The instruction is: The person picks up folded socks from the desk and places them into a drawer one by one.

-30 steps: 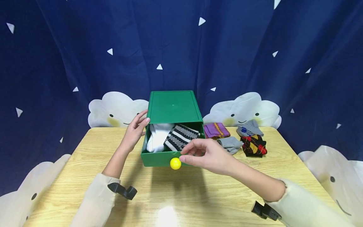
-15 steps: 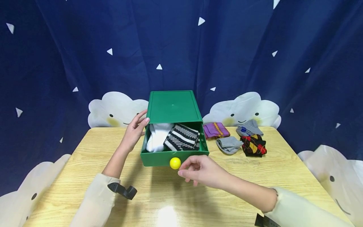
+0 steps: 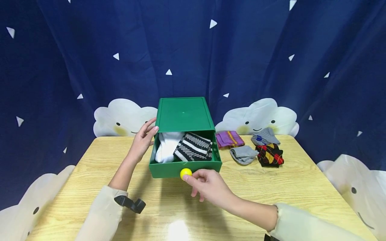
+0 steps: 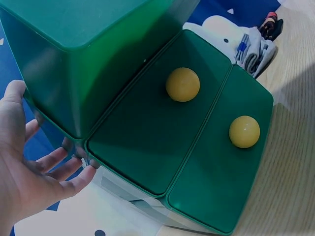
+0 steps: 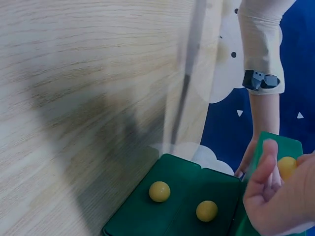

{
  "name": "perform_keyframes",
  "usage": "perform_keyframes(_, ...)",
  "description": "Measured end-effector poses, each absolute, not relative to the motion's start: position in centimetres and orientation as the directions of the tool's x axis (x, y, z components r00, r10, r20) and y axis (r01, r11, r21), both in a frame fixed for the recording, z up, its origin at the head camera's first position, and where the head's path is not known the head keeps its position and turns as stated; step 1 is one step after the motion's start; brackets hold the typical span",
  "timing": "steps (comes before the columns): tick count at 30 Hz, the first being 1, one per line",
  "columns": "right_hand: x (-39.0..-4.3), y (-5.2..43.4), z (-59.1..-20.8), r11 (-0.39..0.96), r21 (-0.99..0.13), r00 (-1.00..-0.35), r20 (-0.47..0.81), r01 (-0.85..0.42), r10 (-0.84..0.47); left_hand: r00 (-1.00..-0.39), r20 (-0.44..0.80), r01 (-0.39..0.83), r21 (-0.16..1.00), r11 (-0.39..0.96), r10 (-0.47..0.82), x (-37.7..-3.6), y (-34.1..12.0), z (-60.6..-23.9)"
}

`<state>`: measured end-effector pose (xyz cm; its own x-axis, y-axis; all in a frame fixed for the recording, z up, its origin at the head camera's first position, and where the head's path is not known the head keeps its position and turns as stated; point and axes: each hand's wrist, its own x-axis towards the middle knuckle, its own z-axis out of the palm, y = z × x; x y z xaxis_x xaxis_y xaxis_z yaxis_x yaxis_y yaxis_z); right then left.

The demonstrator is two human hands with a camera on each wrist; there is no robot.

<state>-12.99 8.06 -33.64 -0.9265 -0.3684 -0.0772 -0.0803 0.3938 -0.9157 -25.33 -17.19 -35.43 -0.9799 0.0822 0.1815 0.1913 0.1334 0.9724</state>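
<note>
Head view: your right grip (image 3: pixel 211 186) pinches the knob (image 3: pixel 185 171) of the part-out top drawer (image 3: pixel 167 170); your left grip (image 3: pixel 141 142), fingers loose, touches the box (image 3: pixel 184 115). Best brace there, guiding the drawer squarely.

Grn top drawer (image 3: pixel 169 171) sits partway out of grn cab. (image 3: pixel 184 115), rnd yel knob (image 3: pixel 185 172) abt. mid-front.

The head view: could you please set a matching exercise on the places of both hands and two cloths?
1. left hand
2. right hand
3. black-and-white cloth
4. purple cloth

A. on the table
B. at the yellow knob
C. left side of the green cabinet
D. inside the open drawer

Pairs: 1-C, 2-B, 3-D, 4-A.
</note>
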Motion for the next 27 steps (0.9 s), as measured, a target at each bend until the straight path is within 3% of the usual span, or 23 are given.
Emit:
perform_keyframes(3, -12.9, 7.9, -34.0, 0.456, -0.878, -0.941, -0.018, -0.147, -0.338, -0.979, 0.183, 0.193, 0.972, 0.134, 0.086, -25.3, -17.2, -35.5)
perform_keyframes(10, -12.9, 7.9, -34.4, 0.654, -0.666, -0.932, 0.220, -0.358, -0.286, -0.980, 0.183, 0.193, 0.972, 0.136, 0.085, -25.3, -17.2, -35.5)
perform_keyframes(19, -13.7, 8.1, -34.8, 0.650, -0.531, -0.834, 0.427, -0.544, -0.349, -0.980, 0.182, 0.190, 0.973, 0.129, 0.075, -25.3, -17.1, -35.4)
perform_keyframes(27, -14.6, 7.7, -34.9, 0.657, -0.471, -0.795, 0.484, -0.589, -0.366, -0.982, 0.175, 0.183, 0.974, 0.131, 0.074, -25.2, -17.2, -35.3)
